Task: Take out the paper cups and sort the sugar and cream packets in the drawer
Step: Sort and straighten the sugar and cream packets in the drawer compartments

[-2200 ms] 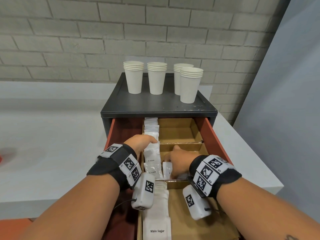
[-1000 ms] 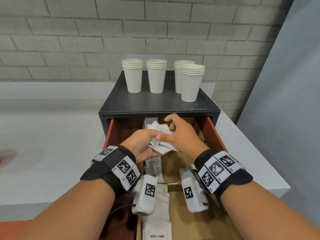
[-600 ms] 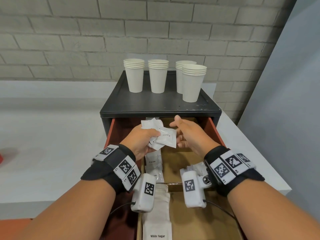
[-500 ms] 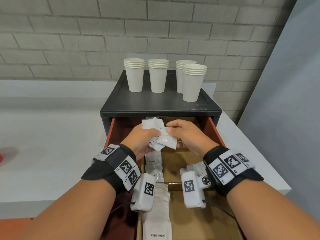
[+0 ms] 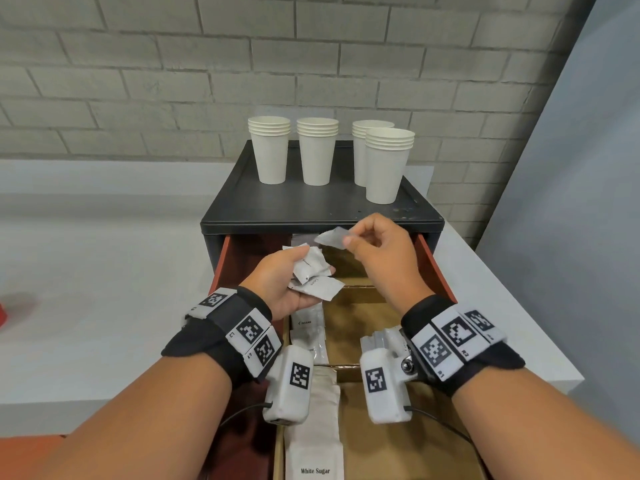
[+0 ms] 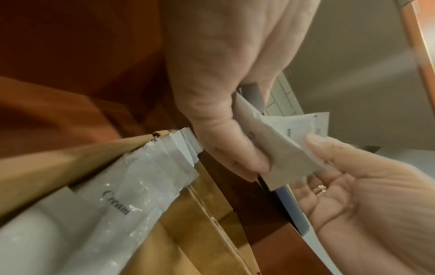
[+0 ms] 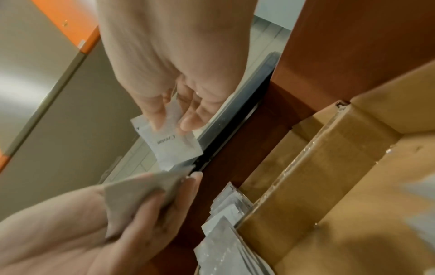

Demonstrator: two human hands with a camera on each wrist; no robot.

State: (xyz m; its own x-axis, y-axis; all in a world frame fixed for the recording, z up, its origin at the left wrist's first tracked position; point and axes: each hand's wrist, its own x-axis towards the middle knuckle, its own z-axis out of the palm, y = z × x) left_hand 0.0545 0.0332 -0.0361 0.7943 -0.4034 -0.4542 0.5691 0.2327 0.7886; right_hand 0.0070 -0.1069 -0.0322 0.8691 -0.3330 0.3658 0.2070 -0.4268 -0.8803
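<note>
My left hand grips a bunch of white cream packets above the open drawer. My right hand pinches a single cream packet between thumb and fingers, just above and right of the bunch; the right wrist view shows that packet with "Cream" printed on it. Several stacks of white paper cups stand on top of the black cabinet. A row of cream packets fills the drawer's left lane, with white sugar packets nearer me.
Cardboard dividers split the drawer into compartments; the right ones show bare cardboard. The cabinet stands on a white counter against a grey brick wall. A grey panel rises at the right.
Both hands came up out of the drawer with packets. The right hand then pulled one cream packet away from the bunch in the left hand, moving it up and right.
</note>
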